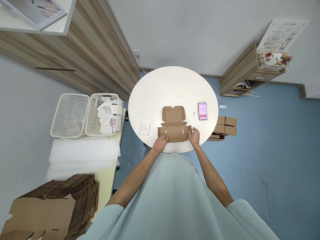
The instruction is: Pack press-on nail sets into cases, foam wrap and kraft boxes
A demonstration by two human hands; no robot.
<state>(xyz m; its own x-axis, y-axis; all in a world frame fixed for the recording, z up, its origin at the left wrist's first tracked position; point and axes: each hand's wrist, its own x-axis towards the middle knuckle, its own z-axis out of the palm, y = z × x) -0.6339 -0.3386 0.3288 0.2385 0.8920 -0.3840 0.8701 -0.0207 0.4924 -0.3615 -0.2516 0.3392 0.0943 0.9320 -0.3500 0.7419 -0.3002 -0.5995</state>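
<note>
An unfolded brown cardboard box (175, 133) lies on the white oval table (172, 83), its lid part spread toward the far side and its side flaps partly raised. My left hand (160, 143) grips its near left corner, fingers over the edge. At the right end, my right hand (194, 137) has thumb and fingers closed about the side flap. A small white translucent packet (144, 129) lies left of the box. To the right is a phone-sized pink item (202, 111), blurred by pixelation.
On the left side stand two white baskets, one with clear bags (77, 111), one with paper slips (106, 115). White foam sheets (83, 151) and a stack of flat cardboard boxes (50, 213) lie nearer. Folded boxes (226, 125) sit low beyond the table's right edge.
</note>
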